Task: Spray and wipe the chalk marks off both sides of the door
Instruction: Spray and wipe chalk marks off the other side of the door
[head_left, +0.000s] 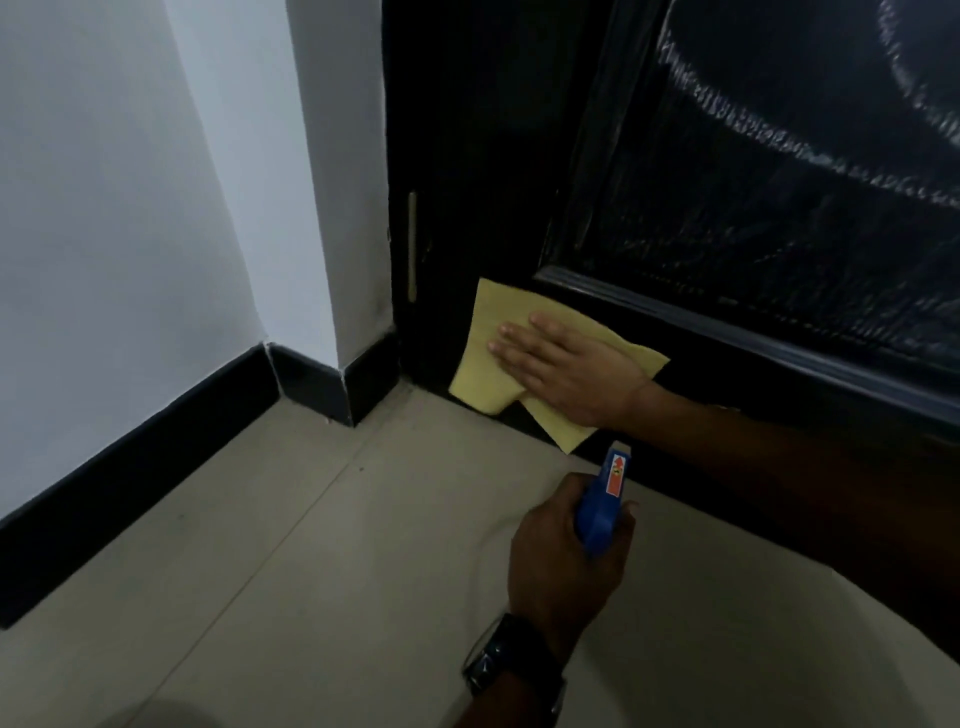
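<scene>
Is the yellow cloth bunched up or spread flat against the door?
Mostly spread flat. The yellow cloth lies open under straight fingers of the right hand, with one lower edge folded over.

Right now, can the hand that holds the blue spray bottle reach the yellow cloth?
Probably yes. The left hand with the blue spray bottle is just below the yellow cloth, nothing between, but its grip is occupied.

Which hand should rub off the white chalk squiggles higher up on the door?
Probably the right hand. It lies flat on the yellow cloth against the dark door, just below the chalk marks. The left hand grips the blue spray bottle, so it cannot wipe.
</scene>
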